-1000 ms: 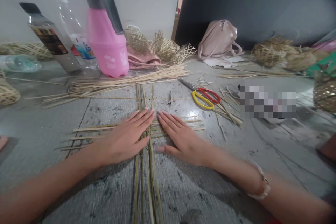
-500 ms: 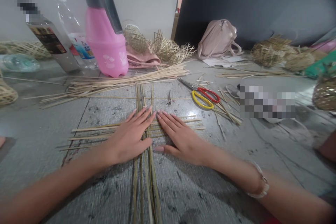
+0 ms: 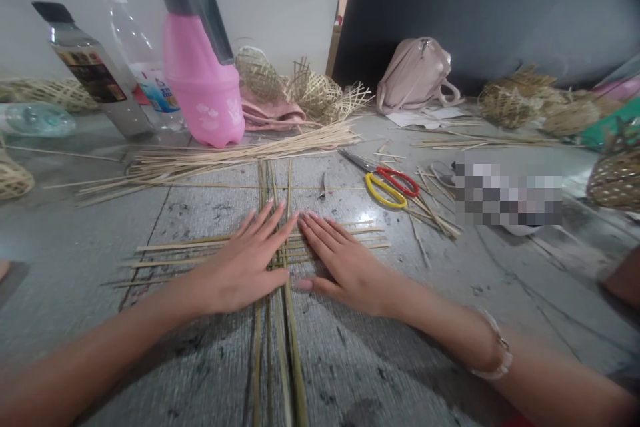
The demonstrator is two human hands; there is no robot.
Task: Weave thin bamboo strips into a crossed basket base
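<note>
Long bamboo strips (image 3: 294, 363) run away from me across the table, crossed at right angles by shorter bamboo strips (image 3: 173, 246) lying sideways. Over the left part of the crossing, my left hand (image 3: 250, 263) rests flat with its fingers spread. My right hand (image 3: 343, 257) lies palm down just right of the lengthwise strips, its fingers stretched out over the crosswise ones and its thumb apart. The thumbs point toward each other across the lengthwise strips. Both palms cover part of the crossing, so the weave there is partly hidden.
Scissors (image 3: 390, 183) with red and yellow handles lie beyond my right hand, beside cut strips. A bundle of pale strips (image 3: 240, 152) stretches across the back. Behind it stand a pink spray bottle (image 3: 203, 80) and clear bottles (image 3: 93, 73). A pink bag (image 3: 415, 77) sits further right.
The fingers of my left hand have spread slightly wider and shifted a little left. My right hand stays in nearly the same place.
</note>
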